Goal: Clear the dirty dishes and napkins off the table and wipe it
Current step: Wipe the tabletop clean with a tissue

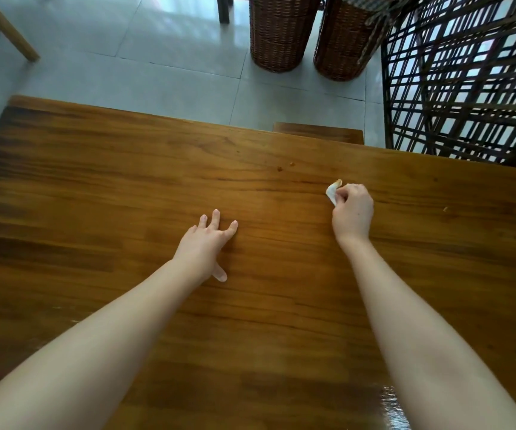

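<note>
A brown wooden table fills most of the view. My right hand pinches a small white napkin with an orange stain and holds it against the tabletop at the right. My left hand rests flat on the wood near the middle, fingers spread. Small orange-brown spots lie on the table beyond the napkin, and one crumb lies to the right of my right hand.
Two brown wicker stools stand on the pale tiled floor beyond the table. A dark lattice screen stands at the far right. A wooden chair back shows at the table's far edge. A glossy wet patch shines near the front.
</note>
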A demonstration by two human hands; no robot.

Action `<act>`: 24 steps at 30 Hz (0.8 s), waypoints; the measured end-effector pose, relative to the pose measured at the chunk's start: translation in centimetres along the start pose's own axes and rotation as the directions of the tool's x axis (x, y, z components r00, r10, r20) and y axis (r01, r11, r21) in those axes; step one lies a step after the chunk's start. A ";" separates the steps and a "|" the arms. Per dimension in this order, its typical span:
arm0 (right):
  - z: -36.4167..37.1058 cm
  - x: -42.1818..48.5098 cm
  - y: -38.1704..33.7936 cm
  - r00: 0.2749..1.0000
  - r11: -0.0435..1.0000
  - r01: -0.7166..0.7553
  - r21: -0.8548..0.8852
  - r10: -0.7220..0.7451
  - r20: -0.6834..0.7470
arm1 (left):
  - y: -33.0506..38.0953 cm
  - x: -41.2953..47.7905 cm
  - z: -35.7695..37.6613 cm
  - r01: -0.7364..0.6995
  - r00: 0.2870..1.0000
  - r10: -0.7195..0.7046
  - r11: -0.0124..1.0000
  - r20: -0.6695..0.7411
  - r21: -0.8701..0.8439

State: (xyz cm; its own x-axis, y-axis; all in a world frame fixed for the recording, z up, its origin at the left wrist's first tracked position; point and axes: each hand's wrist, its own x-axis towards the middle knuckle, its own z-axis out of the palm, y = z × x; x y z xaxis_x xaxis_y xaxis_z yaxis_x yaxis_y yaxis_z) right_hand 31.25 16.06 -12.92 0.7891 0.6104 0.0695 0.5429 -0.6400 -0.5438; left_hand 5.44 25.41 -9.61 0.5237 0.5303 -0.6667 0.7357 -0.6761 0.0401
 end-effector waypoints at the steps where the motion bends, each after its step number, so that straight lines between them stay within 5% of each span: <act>1: 0.2 -1.0 -0.3 0.999 0.999 0.041 0.000 -0.041 0.015 | 0.0 0.1 0.0 0.004 1.000 -0.004 1.000 0.001 0.004; 6: 2.9 -4.4 -3.9 0.944 0.952 0.307 0.001 -0.304 0.127 | -0.1 0.4 0.2 0.010 1.000 -0.010 1.000 0.009 -0.007; 13: 5.6 -0.2 -8.5 0.916 0.930 0.368 0.000 -0.362 0.171 | -0.2 0.2 0.2 0.000 1.000 -0.001 1.000 -0.008 -0.016; 24: 1.2 5.3 -2.4 0.996 0.994 0.081 -0.076 -0.078 0.041 | -0.1 0.2 0.2 -0.008 1.000 0.008 1.000 -0.018 -0.018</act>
State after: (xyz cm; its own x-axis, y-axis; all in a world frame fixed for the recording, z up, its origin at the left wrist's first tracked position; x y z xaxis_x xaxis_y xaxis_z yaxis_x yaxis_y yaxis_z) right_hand 33.73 21.38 -12.21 0.7318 0.6772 0.0770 0.6252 -0.6219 -0.4716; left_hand 5.41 25.48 -9.88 0.5368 0.5339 -0.6533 0.7389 -0.6713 0.0585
